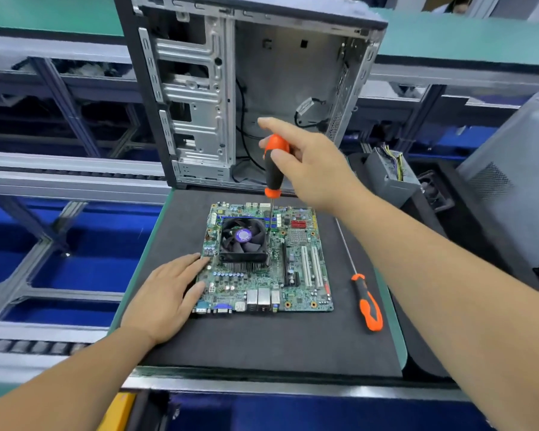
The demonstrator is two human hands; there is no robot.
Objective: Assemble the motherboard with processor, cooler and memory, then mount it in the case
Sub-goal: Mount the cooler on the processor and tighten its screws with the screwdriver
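Observation:
A green motherboard (305, 293) lies flat on a black foam mat (262, 343). A black cooler fan (244, 239) with a metal heatsink under it sits on the board's left half. My right hand (308, 163) grips the orange and black handle of a screwdriver (273, 169), held upright with its tip at the cooler's far right corner. My left hand (168, 293) rests flat on the mat, fingertips pressing the board's left edge. The open computer case (199, 88) stands upright behind the mat, its inside facing me.
A second, long orange and black screwdriver (366, 301) lies on the mat right of the board. A grey power supply (389, 175) with coloured wires and a grey case panel (517, 181) stand at the right. Conveyor rails and blue bins lie at the left.

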